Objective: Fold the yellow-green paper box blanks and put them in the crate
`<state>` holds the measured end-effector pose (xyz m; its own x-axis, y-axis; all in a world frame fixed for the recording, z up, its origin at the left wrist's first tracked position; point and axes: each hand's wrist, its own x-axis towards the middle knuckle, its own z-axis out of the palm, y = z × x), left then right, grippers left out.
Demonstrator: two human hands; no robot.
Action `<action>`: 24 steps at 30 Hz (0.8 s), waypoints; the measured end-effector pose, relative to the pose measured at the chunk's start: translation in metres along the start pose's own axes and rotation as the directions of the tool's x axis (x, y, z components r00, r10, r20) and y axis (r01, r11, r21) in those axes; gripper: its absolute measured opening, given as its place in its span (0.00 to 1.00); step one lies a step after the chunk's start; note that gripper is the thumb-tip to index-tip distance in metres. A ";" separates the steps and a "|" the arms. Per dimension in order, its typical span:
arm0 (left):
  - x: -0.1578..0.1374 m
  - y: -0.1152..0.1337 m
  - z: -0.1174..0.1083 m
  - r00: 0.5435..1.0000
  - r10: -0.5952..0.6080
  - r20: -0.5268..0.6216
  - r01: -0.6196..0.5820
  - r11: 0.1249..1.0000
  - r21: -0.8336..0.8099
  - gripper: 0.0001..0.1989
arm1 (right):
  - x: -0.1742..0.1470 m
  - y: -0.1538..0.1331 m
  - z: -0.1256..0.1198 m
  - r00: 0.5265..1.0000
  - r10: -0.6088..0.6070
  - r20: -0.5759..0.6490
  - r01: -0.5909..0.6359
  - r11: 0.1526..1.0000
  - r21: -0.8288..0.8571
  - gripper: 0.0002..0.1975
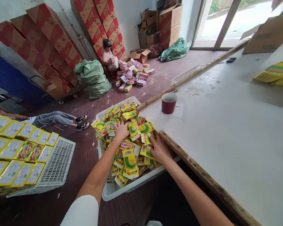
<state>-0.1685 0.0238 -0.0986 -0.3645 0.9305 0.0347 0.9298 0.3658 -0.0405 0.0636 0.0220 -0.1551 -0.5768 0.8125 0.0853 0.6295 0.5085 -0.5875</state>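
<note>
A white plastic crate (132,187) is heaped with small yellow and green packets (130,161), flat cartons printed with a green curved picture and a barcode. My left hand (122,130) rests on the heap with its fingers spread, beside an upright-tilted yellow packet (134,129). At the crate's right side, against the table edge, my right hand (160,148) has its fingers and thumb about another yellow packet (146,138). More packets lie under that hand, and some of its fingers are hidden.
A white table (217,135) with a wooden edge (202,172) borders the crate, bearing a dark red tub (169,103). Left stands a crate (58,160) of stacked yellow boxes (13,157). One person (56,120) is behind it; another (109,58) sits by pink boxes (133,75).
</note>
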 end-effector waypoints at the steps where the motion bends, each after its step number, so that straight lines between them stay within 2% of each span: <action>1: -0.004 0.003 0.000 1.000 0.015 0.003 -0.015 1.000 -0.012 0.20 | 0.000 0.003 -0.001 1.000 0.009 0.007 -0.009 1.000 0.006 0.29; 4: -0.021 0.010 -0.004 0.996 0.085 0.027 -0.083 0.994 -0.064 0.18 | -0.010 0.014 -0.003 0.999 0.032 0.033 -0.033 0.999 0.029 0.27; 8: -0.044 0.003 -0.026 0.993 0.117 0.026 -0.112 0.983 -0.143 0.15 | -0.031 0.027 -0.007 0.999 0.034 0.020 -0.035 0.997 0.069 0.30; 10: -0.052 -0.011 -0.040 0.999 0.035 -0.032 -0.040 0.987 -0.155 0.16 | -0.041 0.031 -0.010 1.000 0.018 0.012 -0.019 0.996 0.090 0.29; 12: -0.058 -0.031 -0.050 0.986 -0.124 -0.114 0.107 0.983 -0.148 0.17 | -0.050 0.034 -0.013 1.000 -0.008 -0.010 0.009 0.993 0.119 0.26; 15: -0.073 -0.064 -0.051 0.900 -0.401 -0.168 0.382 0.914 -0.138 0.21 | -0.068 0.037 -0.016 0.992 -0.053 -0.115 0.072 0.984 0.165 0.22; 17: -0.089 -0.081 -0.039 0.840 -0.532 -0.109 0.519 0.845 -0.131 0.23 | -0.081 0.039 -0.016 0.983 -0.079 -0.168 0.107 0.980 0.167 0.21; 21: -0.130 -0.091 -0.003 0.760 -0.644 0.090 0.650 0.754 -0.090 0.17 | -0.099 0.048 -0.014 0.987 -0.121 -0.106 0.133 0.985 0.111 0.30; 24: -0.150 -0.089 0.017 0.701 -0.690 0.179 0.707 0.705 -0.052 0.15 | -0.097 0.056 -0.013 0.986 -0.152 -0.066 0.157 0.984 0.081 0.31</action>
<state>-0.1970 -0.1477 -0.1168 -0.9064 0.4031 -0.1265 0.4003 0.9151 0.0484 0.1615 -0.0248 -0.1854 -0.6298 0.7431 0.2264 0.4870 0.6048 -0.6301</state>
